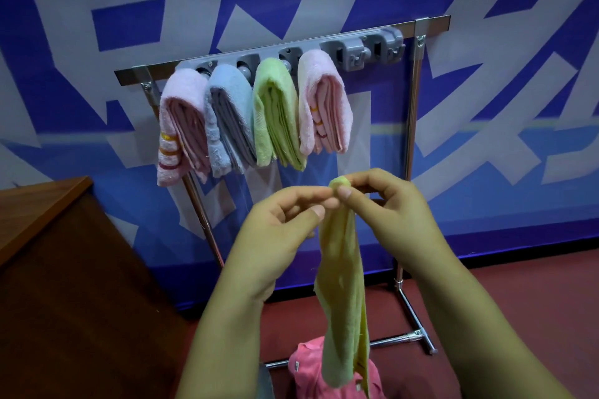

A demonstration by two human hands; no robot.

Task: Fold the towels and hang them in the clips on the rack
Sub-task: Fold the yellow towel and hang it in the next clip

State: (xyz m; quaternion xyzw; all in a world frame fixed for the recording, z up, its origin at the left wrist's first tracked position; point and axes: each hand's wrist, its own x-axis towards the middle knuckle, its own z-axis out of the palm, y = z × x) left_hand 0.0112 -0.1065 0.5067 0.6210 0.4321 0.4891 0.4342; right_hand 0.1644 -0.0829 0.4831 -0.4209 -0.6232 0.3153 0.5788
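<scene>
With four towels (278, 113) already clipped on the rack (411, 126), I pinch the hanging yellow towel (343, 285) between left hand (278, 236) and right hand (392, 214), next lifting its fold to a free clip (348, 53)

2 bare forearms rise from the bottom edge of the frame toward its centre, and no sleeve covers either of them up to where the picture cuts them off. The left hand (275, 230) sits just left of centre and the right hand (389, 214) just right of centre. Neither hand shows a glove, ring, watch or bracelet, and both wrists are bare. The fingers (345, 193) have short, plain nails with no polish; 1 nail on each hand faces the camera near the middle of the frame. At the bottom centre, pink clothing (311, 372) with small white marks shows between the forearms.
</scene>
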